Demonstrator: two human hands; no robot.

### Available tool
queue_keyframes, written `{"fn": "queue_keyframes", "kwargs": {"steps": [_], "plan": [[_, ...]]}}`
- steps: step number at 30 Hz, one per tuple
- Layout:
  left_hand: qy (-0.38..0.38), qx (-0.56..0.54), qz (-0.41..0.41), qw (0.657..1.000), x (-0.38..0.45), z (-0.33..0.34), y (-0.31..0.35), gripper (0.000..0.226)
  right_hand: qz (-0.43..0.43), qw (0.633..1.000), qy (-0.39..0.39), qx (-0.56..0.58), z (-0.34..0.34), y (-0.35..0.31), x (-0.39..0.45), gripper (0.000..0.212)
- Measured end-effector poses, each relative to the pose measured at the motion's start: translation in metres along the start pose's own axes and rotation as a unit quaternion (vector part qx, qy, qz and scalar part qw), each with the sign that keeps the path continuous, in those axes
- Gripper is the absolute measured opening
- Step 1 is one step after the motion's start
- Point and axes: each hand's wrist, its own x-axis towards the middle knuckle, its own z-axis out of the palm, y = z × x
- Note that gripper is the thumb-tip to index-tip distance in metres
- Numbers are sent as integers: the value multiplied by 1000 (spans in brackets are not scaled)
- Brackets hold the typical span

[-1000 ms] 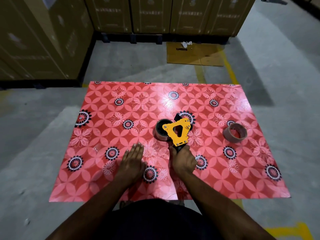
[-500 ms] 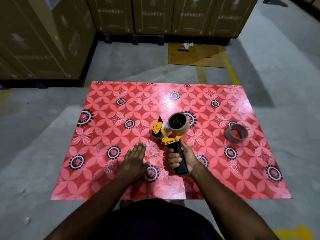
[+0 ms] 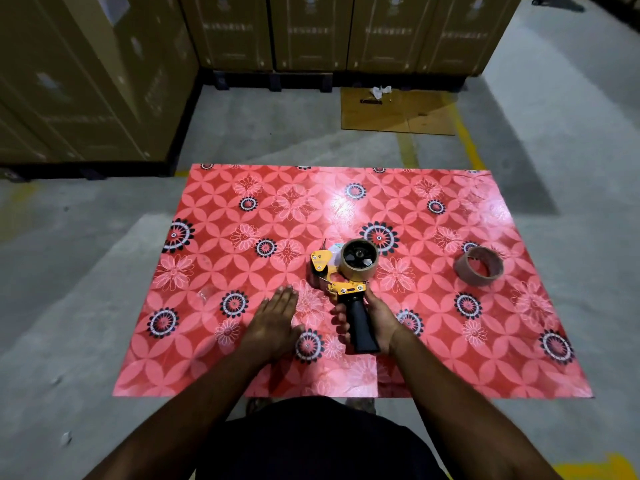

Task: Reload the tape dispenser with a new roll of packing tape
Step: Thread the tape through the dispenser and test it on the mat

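A yellow tape dispenser (image 3: 337, 275) with a black handle lies on its side on the red flowered mat (image 3: 242, 209). A brown tape roll (image 3: 358, 261) sits on its black hub, facing up. My right hand (image 3: 375, 320) grips the black handle, palm up, fingers curled round it. Left of the handle, my left hand (image 3: 273, 323) rests flat on the mat with straight fingers, holding nothing. A second brown roll or core (image 3: 479, 266) lies loose on the mat at the right, apart from both hands.
The mat lies on a grey concrete floor (image 3: 86, 271). Stacked cardboard boxes (image 3: 311, 29) on dark pallets line the far side and the left. A flat piece of cardboard (image 3: 398, 110) lies beyond the mat, by a yellow floor line.
My right hand turned the dispenser over from its yellow plate facing up to the roll side facing up, and now holds the handle palm up. The left hand stayed flat on the mat.
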Motion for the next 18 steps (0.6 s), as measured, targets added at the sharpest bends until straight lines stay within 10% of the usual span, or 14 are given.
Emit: {"fn": "queue_keyframes", "kwargs": {"steps": [7, 14, 18], "plan": [[-2, 12, -4, 1000, -1, 6, 0, 82, -79, 956, 202, -199, 6, -6, -6, 67], [9, 5, -23, 1000, -5, 7, 10, 77, -276, 549, 525, -589, -23, -63, -57, 13], [11, -11, -32, 999, -8, 0, 25, 74, -231, 448, 585, -636, -54, -104, -86, 33]]}}
